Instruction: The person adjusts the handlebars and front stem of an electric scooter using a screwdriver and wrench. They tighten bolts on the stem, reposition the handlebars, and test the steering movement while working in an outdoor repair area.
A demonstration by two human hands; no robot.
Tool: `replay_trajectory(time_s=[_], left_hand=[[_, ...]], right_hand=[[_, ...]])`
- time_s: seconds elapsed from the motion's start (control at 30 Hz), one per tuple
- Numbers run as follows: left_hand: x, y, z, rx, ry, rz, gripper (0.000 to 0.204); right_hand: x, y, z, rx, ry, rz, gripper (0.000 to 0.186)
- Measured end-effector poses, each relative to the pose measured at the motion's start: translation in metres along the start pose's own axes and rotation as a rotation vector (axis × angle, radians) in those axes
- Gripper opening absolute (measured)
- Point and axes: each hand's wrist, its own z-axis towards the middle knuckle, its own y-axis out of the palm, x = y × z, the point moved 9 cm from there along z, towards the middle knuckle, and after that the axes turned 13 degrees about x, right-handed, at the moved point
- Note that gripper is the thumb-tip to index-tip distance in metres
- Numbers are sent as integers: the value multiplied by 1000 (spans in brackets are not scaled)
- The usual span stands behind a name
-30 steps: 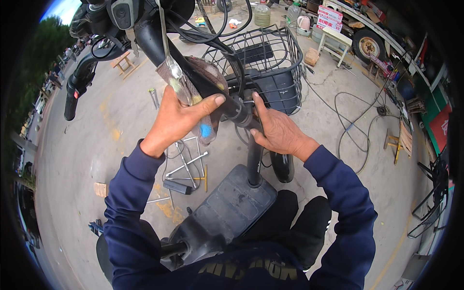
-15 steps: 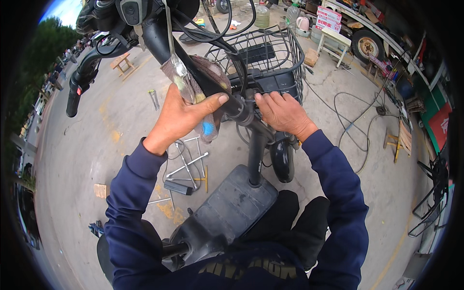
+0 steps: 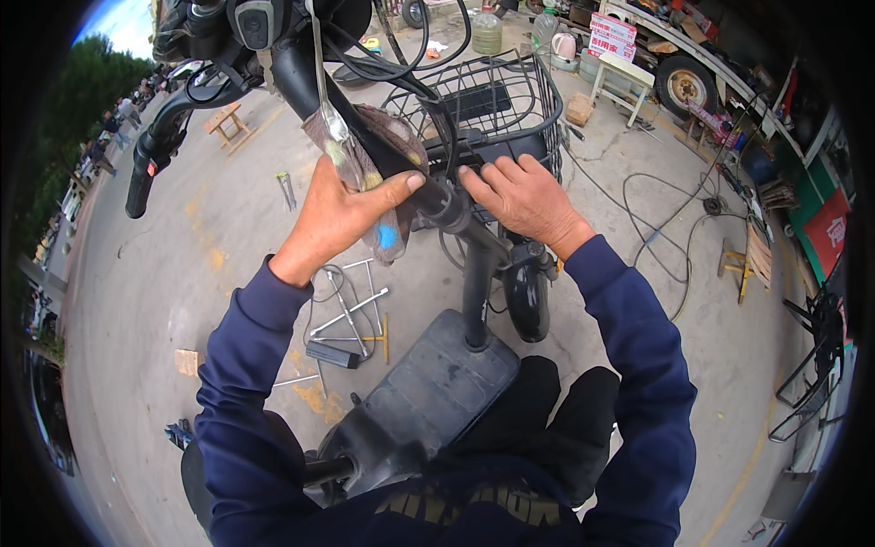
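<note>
My left hand (image 3: 342, 214) is wrapped round a mottled grey-brown cloth (image 3: 387, 137) that lies against the black steering tube (image 3: 305, 82) of an electric scooter. Its thumb rests along the tube's near side, and a bright blue patch shows on the cloth below. A long silver metal bar (image 3: 319, 68) runs down to the cloth above that hand. Just right of the tube's clamp (image 3: 448, 208), my right hand (image 3: 524, 202) is closed, thumb and index finger pinched near black cables (image 3: 447, 128). Whatever those fingertips hold is hidden.
A black wire basket (image 3: 538, 100) stands beyond my right hand. Chrome cross wrenches (image 3: 351, 314) and a black box with a cord (image 3: 333, 354) lie on the concrete at left. Hoses (image 3: 638, 246), a white bench (image 3: 624, 77) and a wheel (image 3: 685, 87) are at right.
My right hand has shifted slightly left, closer to the tube, with its fingers more bent. My left hand keeps its hold on the cloth. The whole view has moved a little.
</note>
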Motion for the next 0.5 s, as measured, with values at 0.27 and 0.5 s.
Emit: replay_trajectory(time_s=[0.27,0.5], left_hand=[[0,1,4,-7,33,15,34],[-4,3,6,-13,43,-20,35]], right_hand=[[13,-15,-4,30,551,593,26],[39,-12,-20,22,821,470,13]])
